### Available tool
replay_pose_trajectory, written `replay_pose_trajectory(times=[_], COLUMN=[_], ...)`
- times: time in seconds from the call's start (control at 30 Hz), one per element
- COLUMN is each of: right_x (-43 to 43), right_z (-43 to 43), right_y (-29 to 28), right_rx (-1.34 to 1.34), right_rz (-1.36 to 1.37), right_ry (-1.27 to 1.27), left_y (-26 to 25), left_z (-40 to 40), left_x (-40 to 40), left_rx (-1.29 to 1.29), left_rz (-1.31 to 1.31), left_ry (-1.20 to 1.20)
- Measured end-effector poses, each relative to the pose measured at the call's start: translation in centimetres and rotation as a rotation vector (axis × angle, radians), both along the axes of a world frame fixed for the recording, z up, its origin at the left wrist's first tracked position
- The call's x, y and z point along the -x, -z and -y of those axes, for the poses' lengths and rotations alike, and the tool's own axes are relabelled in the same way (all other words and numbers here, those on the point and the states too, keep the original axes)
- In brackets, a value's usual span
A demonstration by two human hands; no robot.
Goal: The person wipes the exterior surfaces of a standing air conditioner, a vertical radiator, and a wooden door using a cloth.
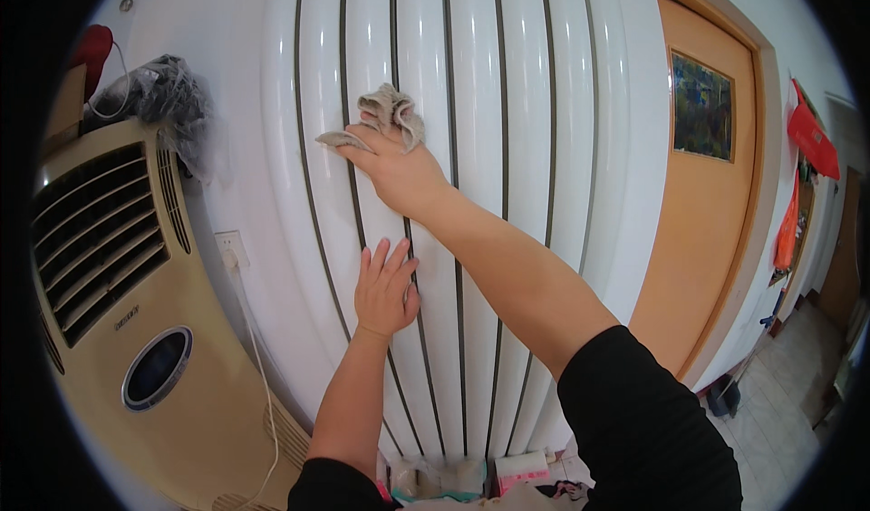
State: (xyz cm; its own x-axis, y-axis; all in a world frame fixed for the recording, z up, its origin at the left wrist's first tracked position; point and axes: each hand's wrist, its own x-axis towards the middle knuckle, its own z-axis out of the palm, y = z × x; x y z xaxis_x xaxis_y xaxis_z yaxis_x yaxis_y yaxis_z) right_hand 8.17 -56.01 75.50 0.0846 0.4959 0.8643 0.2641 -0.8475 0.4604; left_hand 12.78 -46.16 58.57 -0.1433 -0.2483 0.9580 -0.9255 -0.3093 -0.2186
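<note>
My right hand [401, 168] grips a crumpled grey-beige cloth [387, 107] and presses it against the upper part of a white column radiator [476, 137]. Part of the cloth sticks out to the left, past my thumb. Lower down, my left hand [387, 290] lies against the radiator's columns with its fingers apart, pointing up, and holds nothing. Dark gaps run between the tall glossy columns.
A beige floor-standing air unit [197, 429] is at the left, with plastic-wrapped items on top. Its cord runs near a wall socket [232, 247]. Packages [435, 480] sit below the radiator. An orange-brown door [700, 225] and a dustpan [723, 395] are at the right.
</note>
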Motion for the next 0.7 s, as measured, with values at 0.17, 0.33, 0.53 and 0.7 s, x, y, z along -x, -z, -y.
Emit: replay_pose_trajectory(times=[0.17,0.33,0.53,0.7], right_x=[2.2,3.7,4.3,6.0], right_z=[-0.6,-0.4,-1.5,0.4], right_y=[3.4,4.7,8.2,9.0], right_rx=[-0.164,-0.698,-1.258,-1.166], right_rz=[-0.226,-0.283,-0.589,-1.008], right_ry=[-0.167,-0.539,-1.621,-1.787], left_y=[-0.4,-5.0,-7.9,-5.8], left_z=[-0.9,0.7,1.5,2.1], left_x=[-0.6,4.6,7.5,6.8], left_rx=[0.149,0.238,0.312,0.503], left_rz=[-0.329,-0.689,-1.031,-1.141], left_ry=[0.472,0.762,1.130,1.114])
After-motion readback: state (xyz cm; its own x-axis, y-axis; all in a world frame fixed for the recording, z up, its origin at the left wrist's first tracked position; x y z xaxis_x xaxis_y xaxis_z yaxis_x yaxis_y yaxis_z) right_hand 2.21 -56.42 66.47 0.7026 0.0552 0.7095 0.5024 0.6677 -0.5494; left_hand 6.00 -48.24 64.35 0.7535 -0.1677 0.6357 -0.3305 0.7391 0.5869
